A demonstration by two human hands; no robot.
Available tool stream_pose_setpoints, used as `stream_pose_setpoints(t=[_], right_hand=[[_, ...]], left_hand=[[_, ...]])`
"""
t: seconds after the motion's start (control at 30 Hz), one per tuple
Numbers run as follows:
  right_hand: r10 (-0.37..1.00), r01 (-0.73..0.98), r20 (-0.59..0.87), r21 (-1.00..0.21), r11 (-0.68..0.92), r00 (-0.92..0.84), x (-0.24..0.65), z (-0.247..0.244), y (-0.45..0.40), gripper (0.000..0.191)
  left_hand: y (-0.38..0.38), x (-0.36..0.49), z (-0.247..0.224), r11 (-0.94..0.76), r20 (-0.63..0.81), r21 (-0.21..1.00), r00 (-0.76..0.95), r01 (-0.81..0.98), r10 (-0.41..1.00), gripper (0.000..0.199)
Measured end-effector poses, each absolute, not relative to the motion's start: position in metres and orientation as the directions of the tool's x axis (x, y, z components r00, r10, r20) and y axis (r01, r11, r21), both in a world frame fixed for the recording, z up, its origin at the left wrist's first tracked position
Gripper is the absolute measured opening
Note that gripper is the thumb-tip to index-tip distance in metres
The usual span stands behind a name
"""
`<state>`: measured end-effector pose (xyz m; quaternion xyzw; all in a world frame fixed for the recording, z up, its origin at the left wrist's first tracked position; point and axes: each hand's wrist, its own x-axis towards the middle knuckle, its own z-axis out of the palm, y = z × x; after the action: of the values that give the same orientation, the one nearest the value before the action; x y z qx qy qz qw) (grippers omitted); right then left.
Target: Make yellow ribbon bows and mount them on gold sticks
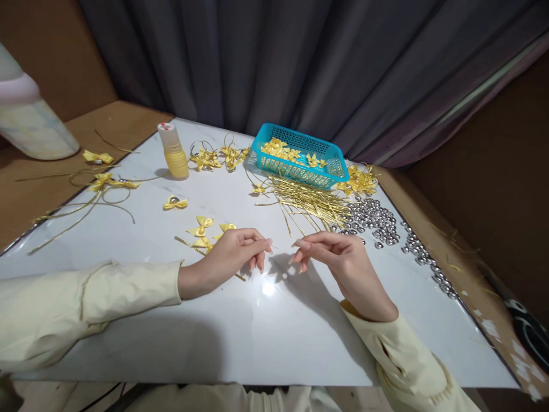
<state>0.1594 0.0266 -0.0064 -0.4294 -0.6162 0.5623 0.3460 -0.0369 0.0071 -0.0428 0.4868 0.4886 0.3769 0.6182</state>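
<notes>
My left hand [240, 250] is in a pinch above the middle of the white table, with a thin needle-like piece [274, 246] sticking out from its fingertips. To its right, my right hand [338, 254] has thumb and fingertips pressed together; anything between them is too small to make out. The two hands are a short gap apart. Yellow ribbon bows [201, 228] lie just beyond and partly behind my left hand, beside a gold cord [189, 245]. A pile of gold cords [311, 200] lies beyond my right hand.
Farther back stands a teal basket [300, 169] holding yellow bows. Silver beads [375, 217] spread along the right side. A yellow glue bottle [175, 154] stands at the back left, near bows with cords [103, 183]. A large bottle [36, 123] is at the far left.
</notes>
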Motion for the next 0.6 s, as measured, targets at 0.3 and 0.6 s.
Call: stream_pose_setpoints(t=[0.3,0.6], right_hand=[[0.918,0.13,-0.064,-0.991,-0.014,-0.39,0.1579,-0.0056,0.0254,0.014],[0.911,0.128,-0.05,-0.992,0.003,-0.41,0.1554,-0.003,0.0235,0.014]], left_hand=[[0.0072,-0.0376,-0.0434,0.233,-0.231,0.972,0.245,0.02,0.942,0.024],[0.0088,-0.0361,-0.0424,0.231,-0.234,0.972,0.23,0.038,0.945,0.025]])
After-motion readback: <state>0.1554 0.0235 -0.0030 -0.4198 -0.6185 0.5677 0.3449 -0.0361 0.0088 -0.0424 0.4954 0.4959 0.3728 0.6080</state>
